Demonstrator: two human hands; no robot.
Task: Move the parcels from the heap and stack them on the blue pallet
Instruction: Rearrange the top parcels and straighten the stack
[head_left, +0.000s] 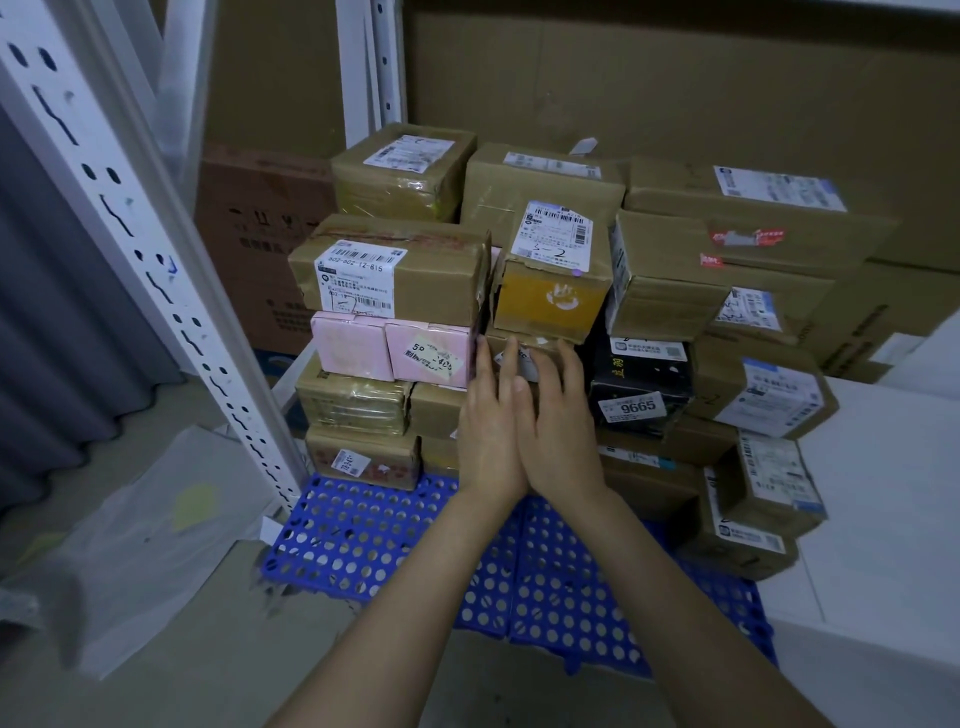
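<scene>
Two hands, left (491, 441) and right (558, 436), are pressing flat, fingers (511, 358) extended and holding nothing, against a brown parcel (535, 345) mid-stack on the blue pallet (363, 535)'s far edge, where an uneven push is likely risking toppling the yellow box (550, 299) above.

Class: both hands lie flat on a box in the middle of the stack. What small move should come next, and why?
Probably push that brown box a little further in. The left hand and right hand press its front, open, gripping nothing; pushing would seat it under the yellow box.
</scene>
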